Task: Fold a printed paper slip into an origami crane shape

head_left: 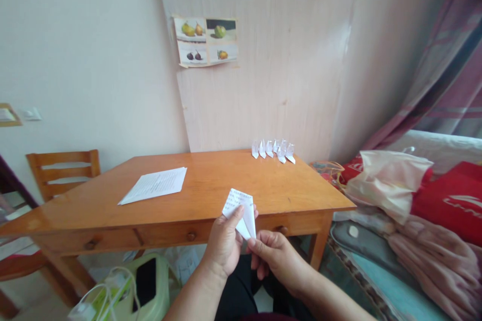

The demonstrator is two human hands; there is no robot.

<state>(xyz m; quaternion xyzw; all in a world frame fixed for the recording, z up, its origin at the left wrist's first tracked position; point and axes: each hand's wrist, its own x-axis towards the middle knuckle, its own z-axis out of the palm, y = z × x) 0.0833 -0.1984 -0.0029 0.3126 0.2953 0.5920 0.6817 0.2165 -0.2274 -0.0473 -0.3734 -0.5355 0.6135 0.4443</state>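
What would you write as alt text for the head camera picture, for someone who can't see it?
A person's left hand holds a folded printed paper while the right hand pinches its lower corner, at a wooden table. On it, printed sheets lie at left and small folded paper shapes stand at the back right.

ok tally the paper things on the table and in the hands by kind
Folded paper figures: 7 visible, some overlapping
Stack of printed sheets: 1
Folded printed sheet, held by left hand and right hand: 1
Total: 9, counting the stack as one
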